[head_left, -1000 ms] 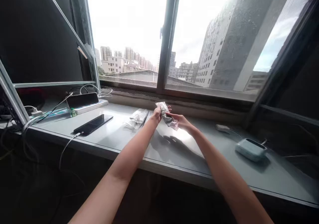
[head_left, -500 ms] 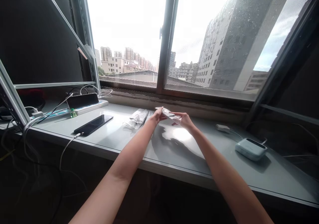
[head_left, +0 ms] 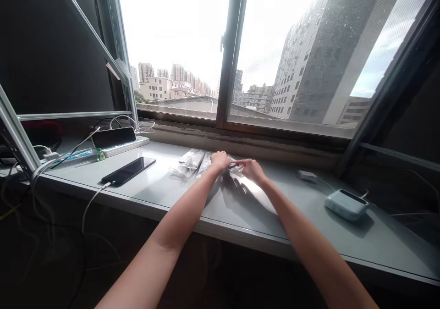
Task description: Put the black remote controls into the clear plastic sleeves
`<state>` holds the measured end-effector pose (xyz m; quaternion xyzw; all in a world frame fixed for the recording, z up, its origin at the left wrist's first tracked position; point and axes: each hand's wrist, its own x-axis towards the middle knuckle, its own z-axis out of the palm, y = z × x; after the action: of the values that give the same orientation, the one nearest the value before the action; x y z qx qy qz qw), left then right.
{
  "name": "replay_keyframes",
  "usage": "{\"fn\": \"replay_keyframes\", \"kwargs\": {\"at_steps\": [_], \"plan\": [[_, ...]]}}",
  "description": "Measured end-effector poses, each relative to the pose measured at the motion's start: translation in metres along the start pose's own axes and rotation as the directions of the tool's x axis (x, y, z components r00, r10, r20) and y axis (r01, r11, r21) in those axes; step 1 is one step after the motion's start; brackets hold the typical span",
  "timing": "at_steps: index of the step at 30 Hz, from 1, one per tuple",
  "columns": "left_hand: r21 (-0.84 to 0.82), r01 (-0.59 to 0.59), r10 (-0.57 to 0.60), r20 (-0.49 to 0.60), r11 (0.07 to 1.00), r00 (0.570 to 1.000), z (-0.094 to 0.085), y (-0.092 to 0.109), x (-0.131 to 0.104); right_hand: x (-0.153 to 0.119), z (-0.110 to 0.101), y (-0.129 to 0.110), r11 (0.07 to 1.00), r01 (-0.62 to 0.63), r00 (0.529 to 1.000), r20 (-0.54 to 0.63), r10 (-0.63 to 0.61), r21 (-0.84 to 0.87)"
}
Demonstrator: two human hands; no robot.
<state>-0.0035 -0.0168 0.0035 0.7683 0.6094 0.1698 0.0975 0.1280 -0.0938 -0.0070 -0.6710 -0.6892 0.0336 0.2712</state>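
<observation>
Near the back of the grey table [head_left: 254, 217], below the window, my left hand [head_left: 220, 160] is closed at a crinkled clear plastic bag [head_left: 236, 169]. My right hand [head_left: 252, 170] is closed on the right side of the same bag, its index finger reaching left across it. A small dark part shows between the hands, too small to name. Left of my left hand lie more clear plastic bags [head_left: 190, 160], partly overlapping. My left fingertips are mostly hidden behind the knuckles.
A black phone [head_left: 129, 171] with a white cable lies at the left. Behind it are a second phone [head_left: 114, 137], a power strip [head_left: 127, 146] and a green-capped bottle [head_left: 100, 155]. At the right are a pale blue device [head_left: 345, 205] and a white adapter [head_left: 307, 176].
Both hands have lowered the bag from just above the table onto the surface. My left hand has turned knuckles up and moved slightly right.
</observation>
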Motion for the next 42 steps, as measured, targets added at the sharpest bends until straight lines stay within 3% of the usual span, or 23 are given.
{"fn": "replay_keyframes", "kwargs": {"at_steps": [6, 10, 13, 16, 19, 23, 27, 34, 36, 39, 42], "plan": [[0.082, -0.013, 0.021, -0.094, 0.997, 0.995, -0.002, 0.000, -0.002, 0.004, 0.010, 0.007, 0.981, 0.094, 0.987, 0.113, -0.114, 0.167], [-0.084, 0.010, -0.003, 0.084, 0.996, 0.996, -0.005, -0.008, 0.004, 0.003, 0.016, 0.007, 0.954, 0.114, 0.968, 0.185, -0.169, 0.276], [-0.170, 0.045, -0.018, 0.156, 0.984, 0.988, -0.003, -0.011, 0.008, -0.002, 0.007, -0.001, 0.970, 0.147, 0.965, 0.189, -0.184, 0.193], [-0.264, 0.034, -0.009, 0.098, 0.964, 0.995, 0.007, -0.011, 0.008, -0.009, -0.012, -0.009, 0.986, 0.165, 0.963, 0.213, -0.166, 0.019], [-0.340, -0.048, 0.044, -0.019, 0.939, 0.999, 0.017, -0.010, 0.007, -0.013, -0.028, -0.012, 0.977, 0.169, 0.948, 0.251, -0.197, 0.130], [-0.307, -0.106, 0.103, -0.026, 0.946, 0.994, 0.020, -0.013, 0.006, -0.014, -0.033, -0.011, 0.921, 0.155, 0.890, 0.354, -0.287, 0.358], [-0.343, -0.085, 0.086, -0.012, 0.935, 0.996, 0.016, -0.016, 0.006, -0.013, -0.033, -0.010, 0.898, 0.104, 0.814, 0.483, -0.324, 0.427], [-0.416, -0.067, 0.078, 0.010, 0.907, 0.997, 0.021, -0.011, 0.007, -0.014, -0.049, -0.008, 0.837, 0.019, 0.684, 0.604, -0.410, 0.547], [-0.352, -0.102, 0.122, 0.034, 0.930, 0.992, 0.023, -0.007, 0.006, -0.013, -0.052, -0.003, 0.816, 0.009, 0.735, 0.549, -0.398, 0.578], [-0.194, -0.203, 0.234, 0.155, 0.960, 0.960, 0.026, -0.003, 0.004, -0.009, -0.051, 0.010, 0.799, 0.004, 0.876, 0.384, -0.293, 0.602], [-0.193, -0.275, 0.315, 0.219, 0.942, 0.923, 0.027, -0.001, 0.004, -0.004, -0.046, 0.023, 0.820, -0.051, 0.909, 0.367, -0.199, 0.570]]}}
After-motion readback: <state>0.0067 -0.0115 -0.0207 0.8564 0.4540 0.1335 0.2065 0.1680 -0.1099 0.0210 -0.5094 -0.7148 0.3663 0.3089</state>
